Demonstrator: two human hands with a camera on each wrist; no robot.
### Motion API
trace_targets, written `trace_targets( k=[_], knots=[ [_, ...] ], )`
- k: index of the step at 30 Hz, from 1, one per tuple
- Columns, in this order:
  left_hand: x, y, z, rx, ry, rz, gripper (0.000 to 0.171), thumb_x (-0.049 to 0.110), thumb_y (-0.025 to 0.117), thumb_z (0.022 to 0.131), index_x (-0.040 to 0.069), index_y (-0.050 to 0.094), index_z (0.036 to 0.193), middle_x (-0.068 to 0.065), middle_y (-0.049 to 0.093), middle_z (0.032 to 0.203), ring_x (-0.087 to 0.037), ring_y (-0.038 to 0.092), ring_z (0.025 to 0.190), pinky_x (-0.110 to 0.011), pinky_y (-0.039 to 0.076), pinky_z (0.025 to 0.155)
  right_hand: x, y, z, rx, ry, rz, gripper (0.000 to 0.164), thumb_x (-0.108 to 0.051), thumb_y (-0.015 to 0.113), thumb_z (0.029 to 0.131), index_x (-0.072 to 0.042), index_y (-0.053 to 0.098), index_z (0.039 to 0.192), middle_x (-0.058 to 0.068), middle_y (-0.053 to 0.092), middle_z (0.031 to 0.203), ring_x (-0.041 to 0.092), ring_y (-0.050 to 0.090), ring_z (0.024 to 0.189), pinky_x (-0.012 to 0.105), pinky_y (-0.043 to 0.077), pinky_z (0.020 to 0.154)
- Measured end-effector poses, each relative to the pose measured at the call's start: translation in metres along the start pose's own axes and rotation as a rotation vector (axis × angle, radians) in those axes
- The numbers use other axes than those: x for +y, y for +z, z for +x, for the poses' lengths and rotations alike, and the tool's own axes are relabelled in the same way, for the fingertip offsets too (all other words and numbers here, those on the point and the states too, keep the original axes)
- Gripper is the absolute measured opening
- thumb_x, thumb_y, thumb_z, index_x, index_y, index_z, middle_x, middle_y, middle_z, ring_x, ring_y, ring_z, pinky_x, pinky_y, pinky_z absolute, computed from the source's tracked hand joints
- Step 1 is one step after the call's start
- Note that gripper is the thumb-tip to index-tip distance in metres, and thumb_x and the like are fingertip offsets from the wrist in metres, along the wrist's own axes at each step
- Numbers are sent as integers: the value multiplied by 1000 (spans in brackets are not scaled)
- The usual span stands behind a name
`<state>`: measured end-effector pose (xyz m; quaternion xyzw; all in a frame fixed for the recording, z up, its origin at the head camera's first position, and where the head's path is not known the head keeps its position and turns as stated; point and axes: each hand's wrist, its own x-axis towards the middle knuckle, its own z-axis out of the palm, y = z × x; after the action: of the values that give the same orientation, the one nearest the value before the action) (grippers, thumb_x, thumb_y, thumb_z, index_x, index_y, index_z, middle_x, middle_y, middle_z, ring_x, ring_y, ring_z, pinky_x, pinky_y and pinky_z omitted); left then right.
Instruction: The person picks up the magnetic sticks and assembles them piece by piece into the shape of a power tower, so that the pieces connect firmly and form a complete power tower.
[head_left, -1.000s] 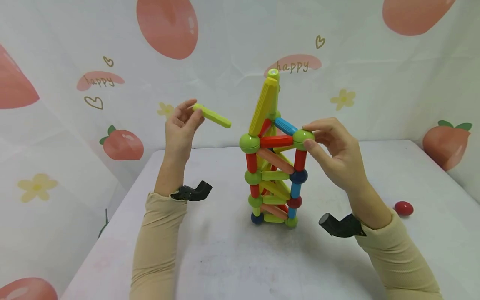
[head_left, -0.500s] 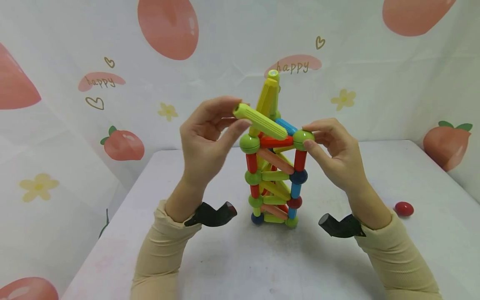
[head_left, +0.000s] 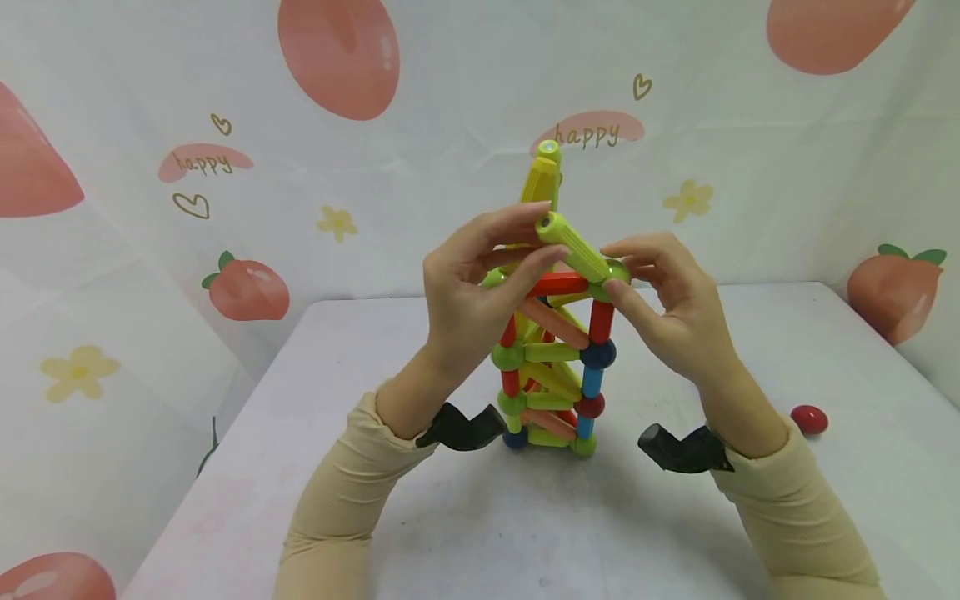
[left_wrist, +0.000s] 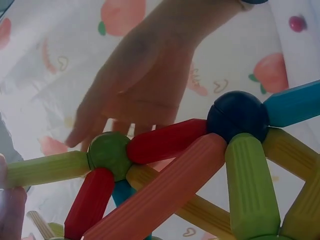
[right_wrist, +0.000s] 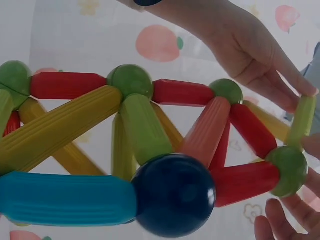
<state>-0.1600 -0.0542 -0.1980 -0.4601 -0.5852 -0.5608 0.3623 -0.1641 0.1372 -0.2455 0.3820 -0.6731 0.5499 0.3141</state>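
A tower of coloured rods and balls (head_left: 551, 350) stands upright on the table. My left hand (head_left: 480, 292) pinches the upper end of a yellow-green rod (head_left: 576, 248), which slants down to the green ball (head_left: 617, 272) at the tower's top right corner. In the left wrist view the rod's far end meets this green ball (left_wrist: 110, 155). My right hand (head_left: 671, 308) pinches the same ball from the right, thumb in front and fingers behind. Yellow and green rods (head_left: 542, 179) lean up to a point behind my left hand, which hides the top left corner.
A loose red ball (head_left: 809, 420) lies on the white table (head_left: 465, 533) to the right. Behind the table hangs a white cloth (head_left: 450, 150) printed with peaches. Each wrist carries a black camera mount (head_left: 686, 450).
My left hand has carried the yellow-green rod rightward from the tower's left side to the green corner ball. My right hand stays on that ball.
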Motion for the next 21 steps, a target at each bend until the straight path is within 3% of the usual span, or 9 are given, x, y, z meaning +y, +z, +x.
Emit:
trace_targets(
  k=[7, 12, 16, 21],
  knots=[
    [-1, 1, 2, 33, 35, 26, 38, -19, 71, 67, -18, 53, 101, -32, 62, 93, -34, 66, 83, -37, 58, 75, -6, 7, 12, -1, -56, -55, 29, -14, 64, 87, 11, 60, 103, -15, 60, 101, 9, 54, 94, 19, 47, 88],
    [-7, -9, -1, 110, 27, 142, 31, -13, 71, 72, -14, 57, 100, -28, 62, 94, -27, 62, 86, -32, 55, 80, -7, 9, 14, 53, 15, -77, 19, 0, 61, 85, 14, 58, 98, -20, 59, 98, 7, 57, 87, 18, 49, 84],
    [-14, -22, -7, 109, -99, 190, 28, -3, 66, 79, -11, 59, 105, -25, 61, 98, -23, 59, 88, -28, 50, 77, -8, 12, 17, 100, 102, -75, 17, 4, 59, 84, 13, 57, 98, -18, 60, 93, 9, 58, 82, 16, 50, 79],
    [-18, -33, -17, 2, -348, 203, 31, 7, 63, 84, -3, 61, 113, -18, 62, 103, -17, 57, 85, -22, 48, 70, -11, 15, 18, 128, 183, -66, 17, 3, 60, 84, 12, 58, 99, -13, 61, 89, 12, 57, 81, 15, 51, 75]
  ],
)
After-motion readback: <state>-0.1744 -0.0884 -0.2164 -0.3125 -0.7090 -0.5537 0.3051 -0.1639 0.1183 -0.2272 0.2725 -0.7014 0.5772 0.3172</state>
